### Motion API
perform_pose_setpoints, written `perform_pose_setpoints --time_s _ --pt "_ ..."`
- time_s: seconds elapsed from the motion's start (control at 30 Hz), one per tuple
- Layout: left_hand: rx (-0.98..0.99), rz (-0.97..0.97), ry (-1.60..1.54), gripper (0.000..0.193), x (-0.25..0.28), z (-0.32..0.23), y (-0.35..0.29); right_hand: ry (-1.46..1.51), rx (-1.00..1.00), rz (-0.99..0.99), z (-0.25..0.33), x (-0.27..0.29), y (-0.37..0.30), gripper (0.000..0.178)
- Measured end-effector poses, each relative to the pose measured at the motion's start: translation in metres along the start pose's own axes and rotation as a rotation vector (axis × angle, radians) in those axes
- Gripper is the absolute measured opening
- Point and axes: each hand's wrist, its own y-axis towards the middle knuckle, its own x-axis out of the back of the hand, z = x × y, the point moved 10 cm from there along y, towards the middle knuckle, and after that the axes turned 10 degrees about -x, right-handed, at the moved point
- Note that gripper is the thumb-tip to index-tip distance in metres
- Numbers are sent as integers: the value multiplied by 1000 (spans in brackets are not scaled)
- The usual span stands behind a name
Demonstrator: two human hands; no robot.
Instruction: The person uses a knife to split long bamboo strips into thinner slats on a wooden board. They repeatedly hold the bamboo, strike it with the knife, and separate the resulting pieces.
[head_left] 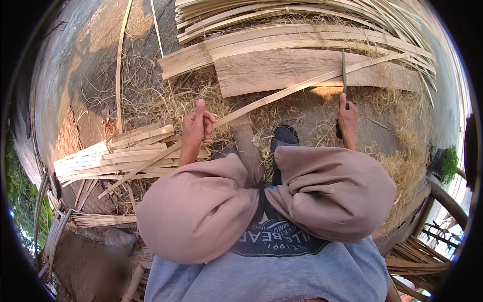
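A long pale bamboo strip [282, 94] runs slantwise from the lower left up to the far right. My left hand [197, 126] is closed around it in front of my left knee, thumb pointing away from me. In my right hand [347, 120], closed on the dark handle, is a knife [344, 70] with its narrow blade pointing away from me. The blade crosses the strip near its far end; whether it cuts into it I cannot tell. Under the strip's far part lies a wide wooden board [271, 70].
Many bamboo strips [261, 22] are stacked beyond the board. Another pile of strips [121, 161] lies at the left, and one long strip [122, 65] lies apart. Curly shavings [397, 116] cover much of the ground. A dark shoe [285, 137] shows between my knees.
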Motion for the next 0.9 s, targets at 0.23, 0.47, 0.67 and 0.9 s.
perform_pose_setpoints --time_s 0.23,0.47,0.67,0.9 --pt "376 19 -339 39 -66 67 -51 83 -39 53 10 -9 -9 71" --pt "235 261 -252 29 -76 89 -46 73 -37 40 11 -4 -11 69" --pt "118 823 103 28 -146 35 -83 135 -50 59 12 -9 -11 68" --pt "475 315 -490 47 -180 40 -14 169 -53 37 10 -6 -12 69"
